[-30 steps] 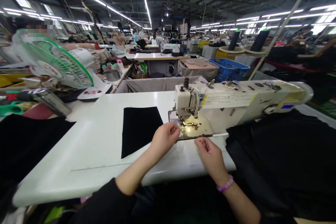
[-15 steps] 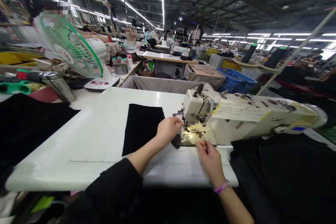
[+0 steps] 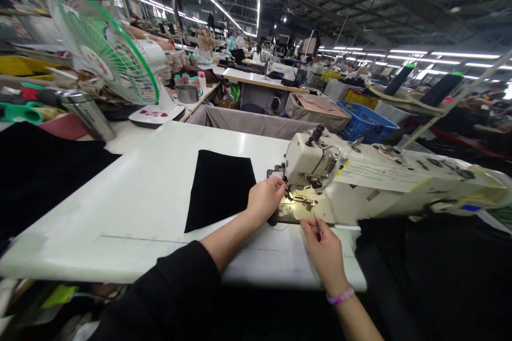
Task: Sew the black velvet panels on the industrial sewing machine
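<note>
My left hand (image 3: 267,200) is pinched closed right beside the needle area of the white sewing machine (image 3: 306,154); whatever lies between its fingertips is too small to make out. Lower right, my right hand (image 3: 326,248) grips a slim dark-pink pointed tool (image 3: 319,230), tip upward, near the front edge of the lit needle plate (image 3: 300,200). The tool's exact kind is unclear. A thin loop of thread (image 3: 278,229) lies on the table between the hands. Left of my left hand, a black fabric piece (image 3: 220,189) rests flat on the white table (image 3: 152,186).
Black fabric is piled at the right (image 3: 436,272), and more black cloth (image 3: 44,176) lies at the left. A green-rimmed fan (image 3: 108,53) and a steel flask (image 3: 86,114) stand back left. Behind the machine sits a blue crate (image 3: 368,120).
The view has shifted slightly, so the machine and both hands appear a little further right. Both hands keep their pinched grips near the needle plate.
</note>
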A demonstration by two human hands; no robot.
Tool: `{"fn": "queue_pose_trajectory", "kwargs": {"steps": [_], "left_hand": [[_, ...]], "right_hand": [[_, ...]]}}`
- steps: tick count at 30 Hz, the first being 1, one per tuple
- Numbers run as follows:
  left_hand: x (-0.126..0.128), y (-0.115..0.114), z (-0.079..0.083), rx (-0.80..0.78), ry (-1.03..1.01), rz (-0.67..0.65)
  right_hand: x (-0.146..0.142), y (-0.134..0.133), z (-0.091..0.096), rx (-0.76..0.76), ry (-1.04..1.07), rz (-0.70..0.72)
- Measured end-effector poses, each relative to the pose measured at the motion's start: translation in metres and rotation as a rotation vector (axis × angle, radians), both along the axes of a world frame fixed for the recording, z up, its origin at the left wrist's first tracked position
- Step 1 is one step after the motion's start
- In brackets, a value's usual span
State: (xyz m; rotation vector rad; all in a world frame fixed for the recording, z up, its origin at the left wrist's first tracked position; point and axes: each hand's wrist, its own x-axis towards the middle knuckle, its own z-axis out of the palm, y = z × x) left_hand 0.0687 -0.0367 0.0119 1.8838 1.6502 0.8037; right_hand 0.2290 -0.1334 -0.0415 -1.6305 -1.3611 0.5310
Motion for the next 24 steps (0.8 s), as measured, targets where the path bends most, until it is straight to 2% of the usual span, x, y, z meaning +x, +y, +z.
{"fn": "queue_pose_trajectory", "kwargs": {"steps": [24], "left_hand": [[0.0045,-0.0004,-0.0036,0.033,0.071,0.039]], "right_hand": [[0.0011,0.0005,-0.0020,-0.018,-0.001,-0.023]]}}
